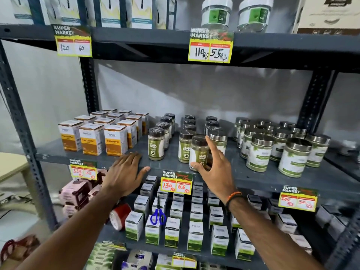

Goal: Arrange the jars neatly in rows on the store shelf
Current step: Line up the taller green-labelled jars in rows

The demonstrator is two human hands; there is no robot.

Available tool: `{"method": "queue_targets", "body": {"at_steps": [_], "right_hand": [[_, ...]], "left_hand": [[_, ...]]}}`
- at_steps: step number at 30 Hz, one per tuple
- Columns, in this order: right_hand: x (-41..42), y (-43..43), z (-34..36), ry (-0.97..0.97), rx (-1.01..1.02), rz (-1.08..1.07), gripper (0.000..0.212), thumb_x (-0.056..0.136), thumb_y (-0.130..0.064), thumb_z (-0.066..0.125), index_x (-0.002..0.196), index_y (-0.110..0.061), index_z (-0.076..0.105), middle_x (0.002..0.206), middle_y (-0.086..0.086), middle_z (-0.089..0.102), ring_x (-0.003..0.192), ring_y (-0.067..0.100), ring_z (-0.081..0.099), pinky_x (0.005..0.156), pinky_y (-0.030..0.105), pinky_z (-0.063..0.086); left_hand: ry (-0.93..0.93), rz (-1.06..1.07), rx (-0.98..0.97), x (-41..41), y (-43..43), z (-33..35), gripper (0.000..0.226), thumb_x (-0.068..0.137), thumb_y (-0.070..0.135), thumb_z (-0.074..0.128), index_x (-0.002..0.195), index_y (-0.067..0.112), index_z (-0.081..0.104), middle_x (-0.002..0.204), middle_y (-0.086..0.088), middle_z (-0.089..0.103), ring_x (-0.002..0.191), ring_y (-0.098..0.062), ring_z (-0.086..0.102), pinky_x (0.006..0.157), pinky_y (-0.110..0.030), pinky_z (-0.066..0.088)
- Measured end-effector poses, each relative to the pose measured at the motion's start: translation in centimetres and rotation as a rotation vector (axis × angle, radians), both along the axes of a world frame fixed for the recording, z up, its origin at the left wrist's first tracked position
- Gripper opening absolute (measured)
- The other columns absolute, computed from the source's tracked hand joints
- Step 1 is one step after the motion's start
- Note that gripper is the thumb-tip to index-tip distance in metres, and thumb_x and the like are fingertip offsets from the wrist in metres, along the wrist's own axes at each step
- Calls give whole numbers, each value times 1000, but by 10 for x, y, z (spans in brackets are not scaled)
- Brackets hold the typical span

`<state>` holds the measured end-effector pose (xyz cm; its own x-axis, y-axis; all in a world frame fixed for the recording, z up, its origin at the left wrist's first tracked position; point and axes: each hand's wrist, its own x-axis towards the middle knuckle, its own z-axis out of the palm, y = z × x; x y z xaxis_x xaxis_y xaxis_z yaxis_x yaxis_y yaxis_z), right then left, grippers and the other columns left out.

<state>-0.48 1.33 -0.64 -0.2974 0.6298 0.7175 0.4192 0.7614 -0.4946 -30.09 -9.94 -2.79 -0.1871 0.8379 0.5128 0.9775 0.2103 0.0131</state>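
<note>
Small powder jars with dark lids and green labels stand in three rows on the middle grey shelf. The left row starts with a front jar, the middle row with another. My right hand grips a tilted dark-lidded jar at the shelf's front edge, ahead of the right row, beside a steel-lidded jar. My left hand rests palm down on the shelf's front edge, fingers spread, holding nothing.
Orange turmeric boxes fill the shelf's left. Steel-lidded green-label jars crowd its right. Price tags hang from the edge. The shelf below holds small boxes, blue scissors and a tape roll. Gel jars sit above.
</note>
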Motion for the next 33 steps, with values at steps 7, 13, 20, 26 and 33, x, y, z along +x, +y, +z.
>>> {"method": "queue_targets", "body": {"at_steps": [7,13,20,26,33], "right_hand": [[26,8,14,73,136,-113,74,94,-60,65,156,-31,36,146,4,59,120,23,66,89,49,62],[37,48,40,-55,114,-105,75,94,-42,74,156,-23,37,156,9,45,142,23,43,116,37,34],[31,65,30,-88,-61,-60,79,90,-41,78,155,-28,36,148,5,56,131,17,51,113,35,38],[33,59,36,-43,-61,-35,74,89,-34,82,151,-25,43,139,3,64,120,16,58,106,33,46],[69,29,67,61,-13,-19,69,86,-40,81,145,-32,46,122,-12,63,107,11,62,94,29,51]], "left_hand": [[0,14,-5,0,1,-2,79,101,68,20,149,10,46,153,-14,52,142,-30,47,121,-47,34],[5,6,10,-1,1,-3,81,101,68,20,146,8,50,149,-15,56,139,-30,50,119,-47,36],[-3,8,23,-3,2,-5,79,101,69,20,146,10,49,149,-15,56,138,-30,50,118,-46,36],[-17,-7,-2,-3,-1,0,81,100,73,18,146,14,47,149,-12,55,138,-29,50,116,-46,38],[-63,-40,93,32,-25,43,80,99,75,24,148,13,37,149,-16,53,138,-31,48,104,-53,49]]}}
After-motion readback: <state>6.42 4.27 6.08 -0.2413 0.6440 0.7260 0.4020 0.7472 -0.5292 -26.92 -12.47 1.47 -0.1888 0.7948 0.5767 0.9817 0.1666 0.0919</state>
